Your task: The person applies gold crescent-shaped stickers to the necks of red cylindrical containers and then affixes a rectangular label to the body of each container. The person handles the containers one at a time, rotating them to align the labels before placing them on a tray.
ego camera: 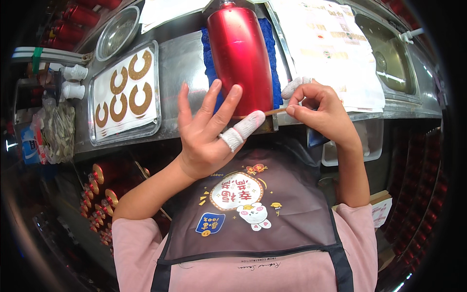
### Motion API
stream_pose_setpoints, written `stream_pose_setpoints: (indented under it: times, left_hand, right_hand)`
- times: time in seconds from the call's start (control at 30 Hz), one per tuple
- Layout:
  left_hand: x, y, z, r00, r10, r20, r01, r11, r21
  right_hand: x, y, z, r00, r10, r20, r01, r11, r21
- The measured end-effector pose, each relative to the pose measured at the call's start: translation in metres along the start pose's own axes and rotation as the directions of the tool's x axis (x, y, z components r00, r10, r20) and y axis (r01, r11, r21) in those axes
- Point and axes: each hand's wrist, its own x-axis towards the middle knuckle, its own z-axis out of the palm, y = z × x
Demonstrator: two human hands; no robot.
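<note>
A large glossy red bottle lies on a blue cloth, its neck pointing away and its base towards me. My left hand is spread near the base; a white cloth cot covers its thumb, which touches or nearly touches the base's edge. My right hand pinches one end of a thin gold-brown strip between thumb and finger. The strip's other end runs to my left thumb at the base. Another white cot covers a finger of my right hand.
On the left, a clear tray holds a sheet with several gold C-shaped decals, beside a clear bowl. Printed sheets lie at right, before a metal sink. Red bottles with gold parts stand below at left.
</note>
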Motion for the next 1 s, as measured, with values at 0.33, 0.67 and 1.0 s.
stream_pose_setpoints:
  times: [0.33, 0.67, 1.0]
  left_hand:
    - [0.018, 0.004, 0.021, 0.988, -0.094, -0.119, 0.084, 0.993, -0.087]
    - [-0.044, -0.014, 0.009, 0.978, -0.209, 0.01, 0.203, 0.937, -0.284]
    - [-0.043, -0.015, 0.013, 0.991, -0.129, 0.049, 0.136, 0.972, -0.193]
  right_hand:
    - [0.0, -0.002, 0.014, 0.996, -0.094, -0.005, 0.092, 0.985, -0.148]
    - [-0.019, -0.017, 0.01, 0.991, -0.12, -0.066, 0.114, 0.989, -0.094]
    - [-0.012, -0.007, 0.005, 0.999, 0.028, -0.035, -0.026, 0.998, 0.065]
